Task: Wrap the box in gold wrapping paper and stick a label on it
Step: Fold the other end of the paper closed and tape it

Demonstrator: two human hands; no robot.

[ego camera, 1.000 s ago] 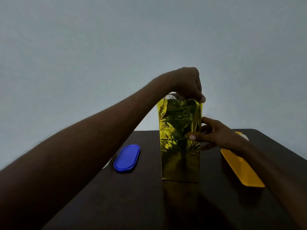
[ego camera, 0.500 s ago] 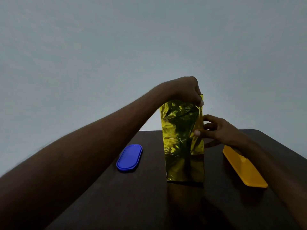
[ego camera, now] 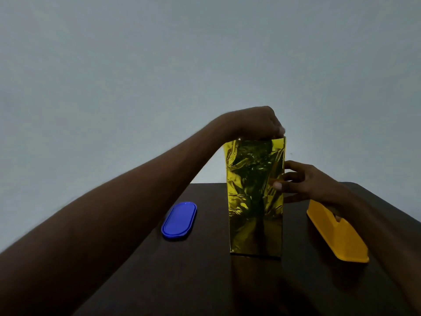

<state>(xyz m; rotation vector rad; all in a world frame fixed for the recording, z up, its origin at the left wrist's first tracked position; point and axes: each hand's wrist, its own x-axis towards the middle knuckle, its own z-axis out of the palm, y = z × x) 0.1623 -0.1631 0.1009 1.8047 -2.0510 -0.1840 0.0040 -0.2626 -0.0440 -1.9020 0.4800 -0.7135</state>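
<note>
A tall box covered in crinkled gold wrapping paper stands upright in the middle of the dark table. My left hand reaches over its top, and its fingers hold the paper at the upper edge. My right hand is at the box's right side, about halfway up, with the thumb pressing the gold front face and the fingers round the side edge. The box itself is hidden under the paper. No label is in view.
A blue oval lid lies flat on the table left of the box. A yellow plastic holder lies to the right, under my right forearm. A plain grey wall stands behind the table's far edge.
The gold-wrapped box has shifted slightly to the right. My left hand stays on the top edge and the paper there looks flatter. My right hand slid from the front face to the right edge.
</note>
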